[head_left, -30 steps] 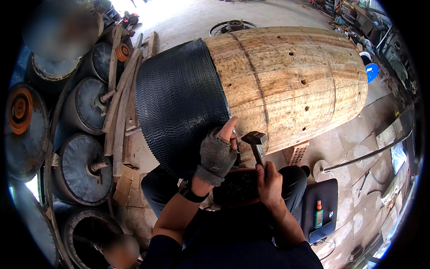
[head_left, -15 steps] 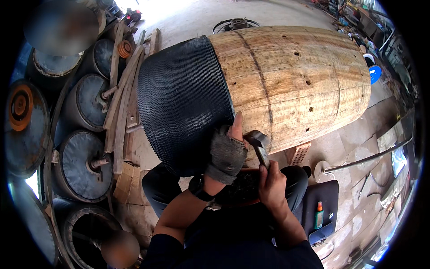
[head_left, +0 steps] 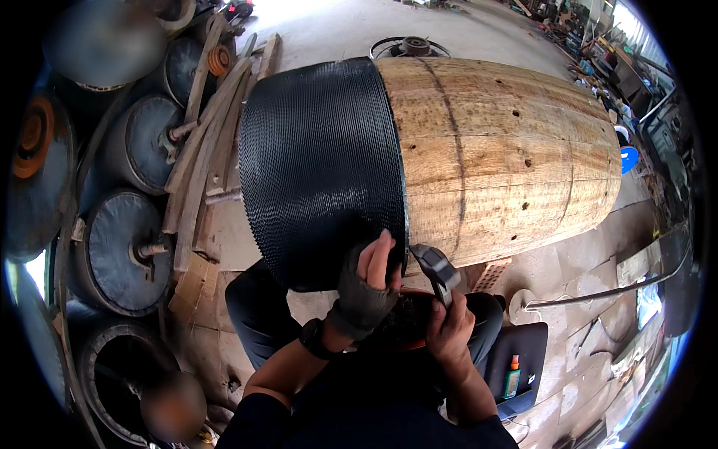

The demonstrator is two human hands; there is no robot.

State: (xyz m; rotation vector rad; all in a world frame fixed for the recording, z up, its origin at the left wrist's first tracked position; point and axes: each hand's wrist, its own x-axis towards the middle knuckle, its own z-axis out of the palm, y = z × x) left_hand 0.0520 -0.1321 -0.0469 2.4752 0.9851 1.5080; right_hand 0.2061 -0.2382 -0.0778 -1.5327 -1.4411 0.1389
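Note:
A large wooden drum (head_left: 508,172) lies across in front of me, its left end covered in a black ribbed, serrated band (head_left: 314,150). My left hand (head_left: 368,288), in a grey fingerless glove, is at the band's lower right edge, its fingers bent and drawn together; whatever they hold is hidden. My right hand (head_left: 449,329) grips a hammer (head_left: 437,266) by its handle, the head beside that edge, over the bare wood. Below both hands, between my knees, is an orange-rimmed container (head_left: 396,340) with dark contents.
Metal cylinders (head_left: 120,247) and loose wooden planks (head_left: 202,157) crowd the left. A perforated brick (head_left: 490,275) sits under the drum. A dark pad (head_left: 527,344) with a green bottle (head_left: 512,378) is at my right, near a bent bar (head_left: 591,292). A spoked wheel (head_left: 413,46) lies behind the drum.
The view has shifted, with the drum's right part now lower in it. My left fingers are more bent and lower along the band's edge; the hammer head has tilted and dropped slightly.

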